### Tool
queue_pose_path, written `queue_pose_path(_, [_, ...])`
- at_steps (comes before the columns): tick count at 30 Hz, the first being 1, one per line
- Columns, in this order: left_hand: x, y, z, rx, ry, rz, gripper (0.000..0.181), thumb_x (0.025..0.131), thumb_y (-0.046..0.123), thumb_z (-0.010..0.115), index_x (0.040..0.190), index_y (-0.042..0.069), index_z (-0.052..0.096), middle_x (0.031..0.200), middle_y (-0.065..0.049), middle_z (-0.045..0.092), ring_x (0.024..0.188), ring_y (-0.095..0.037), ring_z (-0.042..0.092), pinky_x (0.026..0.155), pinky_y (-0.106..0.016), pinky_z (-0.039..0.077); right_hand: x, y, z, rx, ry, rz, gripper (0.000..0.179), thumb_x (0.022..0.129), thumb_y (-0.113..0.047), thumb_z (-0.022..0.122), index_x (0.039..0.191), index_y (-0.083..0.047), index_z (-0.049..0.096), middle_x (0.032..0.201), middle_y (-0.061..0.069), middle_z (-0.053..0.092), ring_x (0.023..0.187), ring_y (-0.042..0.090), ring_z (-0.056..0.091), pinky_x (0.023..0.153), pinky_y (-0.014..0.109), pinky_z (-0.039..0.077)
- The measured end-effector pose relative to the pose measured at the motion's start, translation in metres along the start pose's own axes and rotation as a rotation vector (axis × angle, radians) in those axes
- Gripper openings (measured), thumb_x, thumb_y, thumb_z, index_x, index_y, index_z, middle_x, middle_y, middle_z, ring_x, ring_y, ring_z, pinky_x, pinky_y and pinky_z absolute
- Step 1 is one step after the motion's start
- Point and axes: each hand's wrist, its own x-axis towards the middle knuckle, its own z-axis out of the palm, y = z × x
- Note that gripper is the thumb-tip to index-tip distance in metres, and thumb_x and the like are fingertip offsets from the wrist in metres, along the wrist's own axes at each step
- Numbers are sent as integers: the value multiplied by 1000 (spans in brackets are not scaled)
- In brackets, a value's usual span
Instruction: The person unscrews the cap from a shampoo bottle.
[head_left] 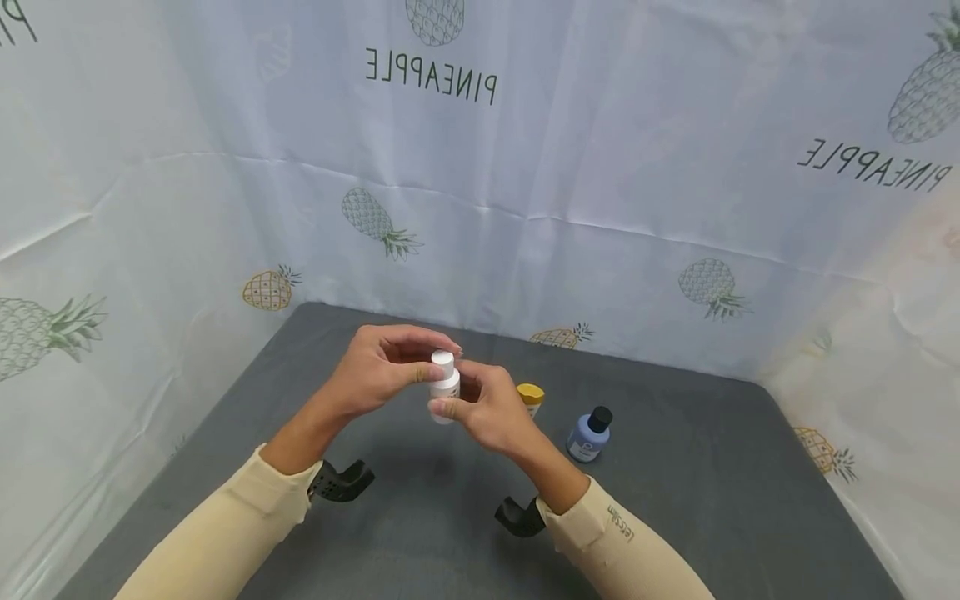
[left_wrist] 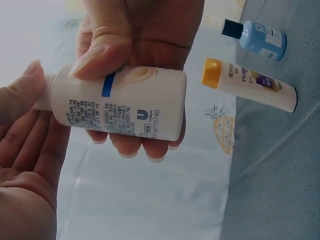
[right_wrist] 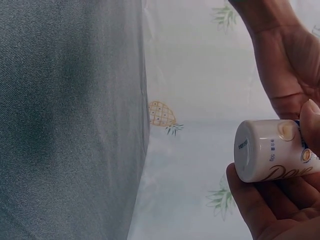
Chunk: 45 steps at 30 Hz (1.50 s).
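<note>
Above the table, both hands hold a small white Dove bottle (head_left: 447,386). My left hand (head_left: 378,372) pinches its white cap (head_left: 443,359) between thumb and fingers. Lower down, the bottle's body is gripped by my right hand (head_left: 492,410), thumb in front and fingers behind. In the left wrist view the back label of the bottle (left_wrist: 135,107) shows small print and a blue U logo. The right wrist view shows the flat base and the Dove lettering on the bottle (right_wrist: 270,150). Most of the cap is hidden there.
A white bottle with a yellow cap (head_left: 530,392) stands behind my right hand, partly covered by it. To its right is a blue bottle with a black cap (head_left: 589,435). Both stand on the grey table (head_left: 675,500), with a pineapple-print curtain (head_left: 600,167) around it.
</note>
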Motion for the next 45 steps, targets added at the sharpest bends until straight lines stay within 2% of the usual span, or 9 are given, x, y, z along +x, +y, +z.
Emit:
queue_pose_path(5, [2, -1, 1, 2, 39, -38, 33, 87, 0, 82, 118, -4, 74, 111, 8, 79, 97, -13, 77, 80, -32, 65, 3, -1, -1, -8, 2, -3, 34, 94, -9, 77, 128, -7, 71, 114, 13, 76, 94, 14, 74, 79, 25, 62])
queue_pose_path(13, [3, -4, -1, -48, -69, 38, 38, 94, -2, 73, 131, -8, 66, 129, 0, 75, 120, -14, 72, 100, -29, 59, 1, 1, -4, -18, 1, 0, 35, 95, -12, 78, 128, -5, 70, 113, 13, 76, 95, 15, 75, 80, 24, 61])
queue_pose_path(19, [2, -7, 1, -18, -39, 43, 30, 93, -2, 75, 122, -7, 70, 119, 7, 77, 107, -13, 75, 90, -29, 62, -1, 1, -3, -11, -9, -7, 37, 95, -12, 77, 130, -5, 69, 114, 14, 76, 96, 16, 75, 80, 24, 61])
queue_pose_path(25, [2, -8, 2, 7, 6, 34, 24, 90, -2, 78, 113, -4, 73, 110, 4, 74, 94, -15, 75, 80, -31, 63, 0, 1, -2, -10, -11, -3, 34, 95, -12, 77, 128, -5, 70, 113, 12, 76, 95, 16, 75, 79, 26, 62])
queue_pose_path(28, [3, -10, 2, -22, -22, 42, 29, 90, -1, 78, 118, -6, 71, 114, 4, 74, 100, -13, 75, 85, -29, 63, 0, 1, -2, -9, -1, 11, 32, 95, -12, 77, 126, -5, 71, 111, 12, 77, 93, 15, 74, 78, 25, 61])
queue_pose_path(32, [3, -12, 1, -98, -87, 103, 40, 94, -5, 72, 130, -16, 60, 124, 6, 74, 115, -11, 73, 97, -27, 60, 0, 2, -1, -9, -1, 15, 33, 94, -13, 78, 125, -4, 71, 111, 13, 76, 93, 15, 74, 79, 24, 61])
queue_pose_path(35, [3, -11, 1, -118, -113, 125, 44, 96, -5, 69, 134, -20, 54, 125, 8, 75, 117, -10, 73, 99, -26, 59, 0, 2, -1, -7, 0, 12, 35, 94, -13, 78, 127, -3, 70, 111, 14, 76, 94, 15, 74, 79, 24, 61])
queue_pose_path(38, [3, -10, 1, -98, -96, 95, 43, 95, -3, 71, 133, -19, 57, 120, 11, 77, 113, -9, 74, 96, -26, 60, -1, 3, -2, -1, -1, 14, 37, 94, -12, 78, 129, -3, 69, 113, 15, 76, 95, 16, 74, 79, 24, 61])
queue_pose_path(45, [3, -8, 6, -10, -6, 14, 32, 90, -3, 77, 121, -9, 68, 110, 11, 75, 97, -10, 75, 83, -29, 63, -3, 3, -2, 12, -8, 10, 40, 95, -12, 77, 133, -3, 67, 117, 16, 75, 100, 19, 75, 81, 25, 62])
